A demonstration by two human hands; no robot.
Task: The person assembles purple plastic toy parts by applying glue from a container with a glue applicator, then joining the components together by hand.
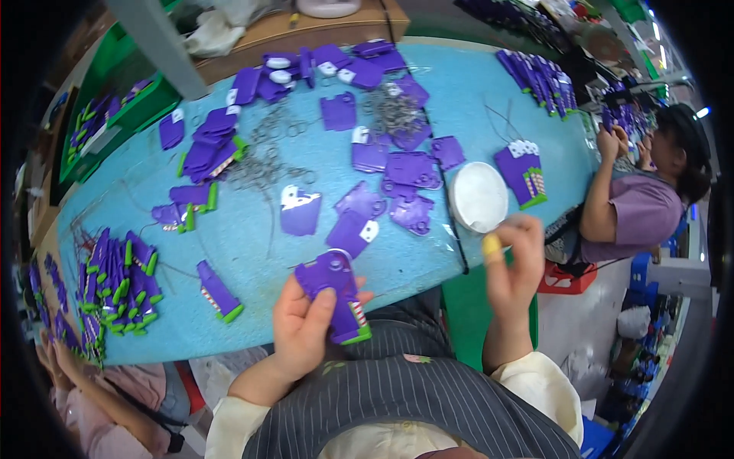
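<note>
Pinstriped apron (405, 390) nearest, across the lower edge. Left hand (303, 325) grips a purple piece (325, 274), thumb on its face, fingers behind; piece tilted, green end to the lower right, at the near edge of the blue table (413, 268). Right hand (517, 268) just beside a round white dish (479, 195), fingers bent toward the thumb (yellow cover (492, 246) on its tip); cannot tell whether they pinch anything. Farther back, loose plates (411, 169) lie scattered around tangled thin metal parts (264, 164). Green-ended pieces (118, 287) are heaped at left.
</note>
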